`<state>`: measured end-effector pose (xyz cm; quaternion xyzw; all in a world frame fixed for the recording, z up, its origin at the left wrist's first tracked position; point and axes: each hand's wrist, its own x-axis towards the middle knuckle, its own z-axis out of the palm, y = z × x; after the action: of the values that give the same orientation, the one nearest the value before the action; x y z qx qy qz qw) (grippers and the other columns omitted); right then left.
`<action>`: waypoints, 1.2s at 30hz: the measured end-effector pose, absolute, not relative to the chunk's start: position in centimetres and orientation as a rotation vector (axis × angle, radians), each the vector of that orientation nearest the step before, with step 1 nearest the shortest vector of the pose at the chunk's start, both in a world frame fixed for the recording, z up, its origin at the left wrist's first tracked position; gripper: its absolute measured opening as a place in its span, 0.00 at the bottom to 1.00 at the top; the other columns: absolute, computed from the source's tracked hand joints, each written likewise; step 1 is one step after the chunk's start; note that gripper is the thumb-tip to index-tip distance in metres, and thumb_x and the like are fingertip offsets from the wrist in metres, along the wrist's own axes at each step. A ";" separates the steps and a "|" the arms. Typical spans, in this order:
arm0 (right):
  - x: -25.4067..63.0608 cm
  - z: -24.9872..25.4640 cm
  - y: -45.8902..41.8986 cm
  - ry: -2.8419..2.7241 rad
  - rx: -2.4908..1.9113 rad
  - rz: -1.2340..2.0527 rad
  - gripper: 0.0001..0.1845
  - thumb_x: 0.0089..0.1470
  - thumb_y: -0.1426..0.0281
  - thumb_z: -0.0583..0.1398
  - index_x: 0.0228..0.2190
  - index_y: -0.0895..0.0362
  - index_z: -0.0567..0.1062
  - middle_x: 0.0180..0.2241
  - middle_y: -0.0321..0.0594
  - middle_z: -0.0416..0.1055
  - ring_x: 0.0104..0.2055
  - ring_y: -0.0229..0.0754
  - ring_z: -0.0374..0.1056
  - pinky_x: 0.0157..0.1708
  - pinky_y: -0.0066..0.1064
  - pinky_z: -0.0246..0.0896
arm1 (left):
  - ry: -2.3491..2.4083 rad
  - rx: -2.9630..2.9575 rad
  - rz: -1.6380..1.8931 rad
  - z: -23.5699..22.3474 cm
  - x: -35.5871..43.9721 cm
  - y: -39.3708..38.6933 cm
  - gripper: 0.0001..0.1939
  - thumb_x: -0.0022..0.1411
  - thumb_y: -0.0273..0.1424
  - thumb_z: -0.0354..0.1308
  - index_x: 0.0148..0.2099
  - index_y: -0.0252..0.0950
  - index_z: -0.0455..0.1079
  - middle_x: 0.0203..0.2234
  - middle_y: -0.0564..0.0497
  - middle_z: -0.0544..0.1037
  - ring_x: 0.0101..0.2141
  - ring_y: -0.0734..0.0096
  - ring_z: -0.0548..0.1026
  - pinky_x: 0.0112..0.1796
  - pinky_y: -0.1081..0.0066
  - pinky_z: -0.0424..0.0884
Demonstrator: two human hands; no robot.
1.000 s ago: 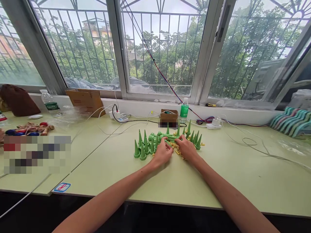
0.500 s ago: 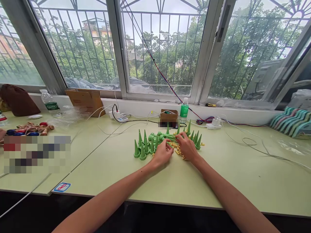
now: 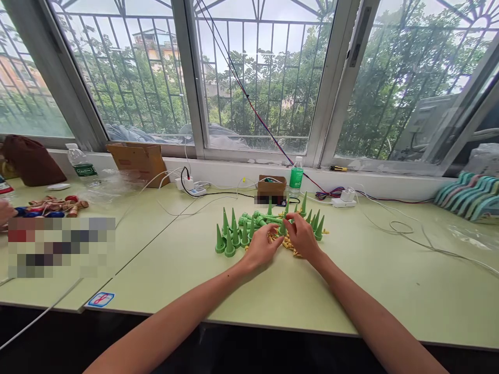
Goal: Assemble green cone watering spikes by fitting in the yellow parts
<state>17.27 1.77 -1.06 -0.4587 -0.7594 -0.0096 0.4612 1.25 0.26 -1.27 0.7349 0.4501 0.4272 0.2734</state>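
Green plastic cone-shaped spikes [image 3: 230, 245] with round bases stand upright in a cluster left of my hands. My right hand [image 3: 306, 239] is closed, its thumb and fingertips pinching a green cone spike [image 3: 283, 227] that is partly covered by the fingers. Close beside it, my left hand [image 3: 263, 246] is curved with thumb and fingers apart, and I see nothing gripped in it. Small yellow plastic pieces [image 3: 288, 244] lie in a loose pile under and between the hands. Behind them lies a heap of green tube-like parts [image 3: 259, 217]. More green spikes [image 3: 318, 228] stand at the right.
A small cardboard box [image 3: 272, 191] and a green-labelled bottle [image 3: 296, 176] stand behind the parts. White cables [image 3: 405, 228] cross the table [image 3: 390, 280] at right, near stacked hangers [image 3: 468, 197]. Wooden toys [image 3: 50, 208] and another person's hand [image 3: 4, 212] are at far left.
My right hand has lowered slightly, and a green cone spike now shows at its fingertips. My left hand's thumb and fingers have spread a little. The other person's hand has shifted slightly.
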 end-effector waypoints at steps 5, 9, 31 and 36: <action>17.1 -1.1 1.5 -1.835 -1.098 0.113 0.11 0.64 0.63 0.49 0.39 0.57 0.66 0.35 0.41 0.73 0.27 0.37 0.68 0.30 0.27 0.58 | 1.158 2.037 1.138 -1.1 1.2 0.1 0.18 0.60 0.37 0.57 0.51 0.36 0.71 0.43 0.45 0.77 0.27 0.71 0.71 0.33 0.68 0.69; 17.0 -0.9 1.3 -1.828 -1.086 0.172 0.12 0.64 0.60 0.50 0.38 0.56 0.66 0.34 0.40 0.73 0.25 0.36 0.67 0.29 0.27 0.58 | 1.146 2.079 1.125 -1.2 1.3 0.1 0.15 0.60 0.37 0.56 0.47 0.35 0.73 0.37 0.46 0.77 0.29 0.69 0.72 0.31 0.70 0.68; 19.3 -0.1 1.9 -2.296 -1.236 0.203 0.08 0.53 0.71 0.58 0.27 0.56 0.78 0.28 0.37 0.70 0.29 0.37 0.64 0.30 0.26 0.55 | 1.216 2.203 1.011 -1.6 0.9 0.2 0.07 0.49 0.31 0.60 0.28 0.36 0.65 0.23 0.54 0.69 0.26 0.72 0.65 0.27 0.71 0.57; 19.2 -0.3 1.8 -2.346 -1.273 0.194 0.06 0.51 0.71 0.59 0.26 0.57 0.77 0.27 0.37 0.70 0.30 0.37 0.64 0.30 0.25 0.54 | 1.229 2.231 1.020 -1.7 0.8 0.5 0.09 0.46 0.31 0.63 0.27 0.36 0.65 0.25 0.53 0.68 0.27 0.70 0.65 0.28 0.71 0.58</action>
<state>19.17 1.78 -0.27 -0.4629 -0.8530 0.0704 0.2304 0.78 0.54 -1.74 0.7972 0.4390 0.3645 0.1974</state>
